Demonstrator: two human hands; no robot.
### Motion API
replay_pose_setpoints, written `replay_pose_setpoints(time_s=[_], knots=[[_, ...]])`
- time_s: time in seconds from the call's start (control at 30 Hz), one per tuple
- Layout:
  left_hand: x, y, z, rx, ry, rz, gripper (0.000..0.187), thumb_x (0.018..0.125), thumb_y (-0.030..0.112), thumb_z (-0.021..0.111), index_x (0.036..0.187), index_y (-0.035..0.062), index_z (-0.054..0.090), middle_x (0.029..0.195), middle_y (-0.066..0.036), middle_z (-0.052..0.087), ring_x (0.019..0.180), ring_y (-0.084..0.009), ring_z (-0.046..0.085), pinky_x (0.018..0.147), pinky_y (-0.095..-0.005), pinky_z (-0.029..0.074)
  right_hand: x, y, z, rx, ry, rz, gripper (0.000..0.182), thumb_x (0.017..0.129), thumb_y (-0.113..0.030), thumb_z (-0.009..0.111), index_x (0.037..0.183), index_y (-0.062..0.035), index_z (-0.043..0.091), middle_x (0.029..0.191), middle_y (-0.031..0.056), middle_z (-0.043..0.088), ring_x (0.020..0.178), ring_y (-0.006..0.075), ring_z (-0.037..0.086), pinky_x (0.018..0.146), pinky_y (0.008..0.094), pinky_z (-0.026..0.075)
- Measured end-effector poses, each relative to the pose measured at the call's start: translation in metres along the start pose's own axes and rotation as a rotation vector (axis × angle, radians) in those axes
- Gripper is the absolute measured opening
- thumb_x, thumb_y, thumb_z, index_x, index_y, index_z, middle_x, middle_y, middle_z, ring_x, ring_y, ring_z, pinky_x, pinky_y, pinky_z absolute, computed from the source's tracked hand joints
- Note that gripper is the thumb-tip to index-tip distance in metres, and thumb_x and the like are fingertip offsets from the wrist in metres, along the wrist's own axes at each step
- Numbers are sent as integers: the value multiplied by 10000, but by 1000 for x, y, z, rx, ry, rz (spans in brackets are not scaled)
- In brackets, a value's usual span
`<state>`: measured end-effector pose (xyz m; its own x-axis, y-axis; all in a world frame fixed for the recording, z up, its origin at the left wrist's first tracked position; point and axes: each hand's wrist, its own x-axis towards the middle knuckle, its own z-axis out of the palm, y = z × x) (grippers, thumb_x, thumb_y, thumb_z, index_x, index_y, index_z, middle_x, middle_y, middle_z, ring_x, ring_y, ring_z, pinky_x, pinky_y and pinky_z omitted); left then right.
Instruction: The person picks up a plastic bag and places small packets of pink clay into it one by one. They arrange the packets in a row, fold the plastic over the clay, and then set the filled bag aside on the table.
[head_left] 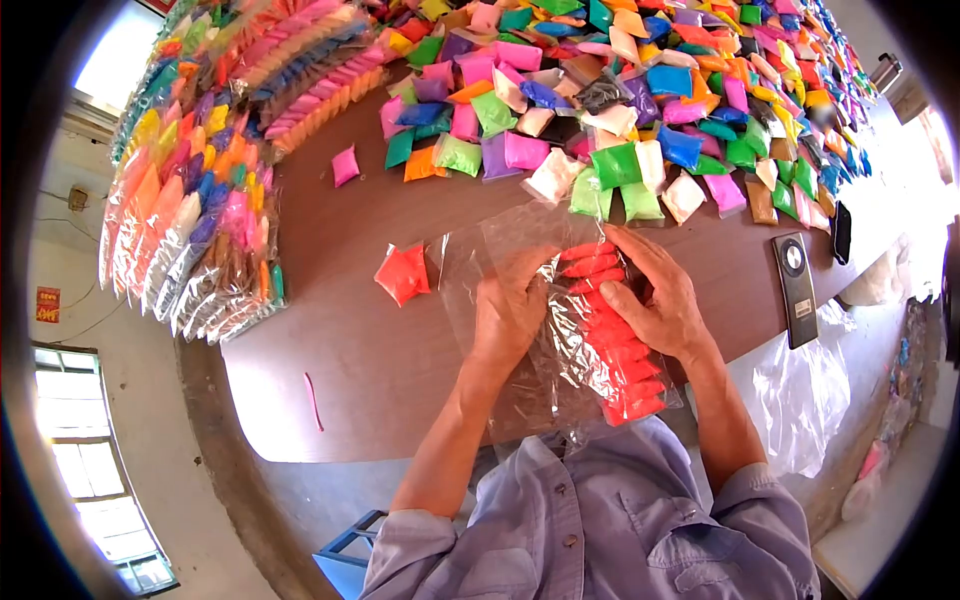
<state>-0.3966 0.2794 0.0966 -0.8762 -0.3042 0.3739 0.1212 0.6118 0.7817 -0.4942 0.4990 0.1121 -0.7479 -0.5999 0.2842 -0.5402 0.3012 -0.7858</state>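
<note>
A clear plastic bag (530, 375) lies between my hands at the table's front edge, its open end toward the pile. Inside it, a row of small red packets (618, 350) is stacked one over another along the right side. My left hand (512, 305) grips the bag's left side, with its fingertips partly hidden by the shiny film. My right hand (655, 292) is closed around the upper right of the packets, thumb on top and fingers along the far side. A single red packet (403, 274) lies on the table left of my left hand.
Loose packets in many colours (620, 115) heap across the back of the brown table (350, 370). Filled bags (190, 230) stand stacked at the left. A lone pink packet (345, 166) and a thin pink strip (314, 402) lie leftward. A phone (795, 290) rests at the right edge.
</note>
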Motion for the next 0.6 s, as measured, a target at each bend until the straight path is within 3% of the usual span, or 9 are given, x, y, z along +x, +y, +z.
replay_pose_setpoints(time_s=[0.1,0.17,0.27,0.3,0.47,0.53,0.6], knots=[[-1,6,-2,11,-27,-34,351,943,-84,669,1264,13,772,1202,-242,788,1100,-437,775,928,-451,616,-1,0,2,3,9,6,628,983,-306,798,1536,-50,643,1538,217,658,1434,397,619,1205,473,488],[-4,3,-1,-6,-27,-28,379,929,-93,699,1282,28,766,1202,-205,789,1117,-389,780,952,-412,612,-2,-1,3,-1,24,11,619,980,-294,802,1529,-53,649,1531,214,665,1425,394,627,1197,472,496],[-5,4,-2,19,35,31,332,953,-71,692,1259,28,776,1200,-208,785,1104,-394,778,932,-419,615,-3,-1,3,9,30,14,614,978,-277,804,1529,-53,651,1526,211,670,1421,392,631,1189,468,499],[-7,13,-7,34,28,-42,266,978,-41,693,1220,21,786,1194,-214,782,1076,-382,783,894,-422,619,-3,-1,3,19,30,5,614,978,-277,804,1529,-53,651,1526,211,670,1421,392,631,1189,468,499],[-34,2,-43,171,83,-18,215,1002,37,749,1215,35,779,1155,-179,789,941,-340,787,801,-402,624,-6,0,3,130,46,82,598,970,-223,812,1517,-36,659,1496,217,690,1374,357,678,1147,423,523],[-39,-7,-74,271,188,-15,203,1012,77,772,1213,46,780,1130,-161,794,886,-279,777,776,-382,618,-6,2,4,124,51,60,591,969,-210,815,1508,-21,662,1484,227,695,1352,343,694,1128,410,535],[-34,-4,-106,312,251,-263,170,1009,76,766,1168,19,767,1149,-154,786,883,-255,767,790,-394,613,-6,4,5,145,70,38,587,973,-208,809,1502,-1,660,1480,233,696,1350,338,694,1128,409,534]])
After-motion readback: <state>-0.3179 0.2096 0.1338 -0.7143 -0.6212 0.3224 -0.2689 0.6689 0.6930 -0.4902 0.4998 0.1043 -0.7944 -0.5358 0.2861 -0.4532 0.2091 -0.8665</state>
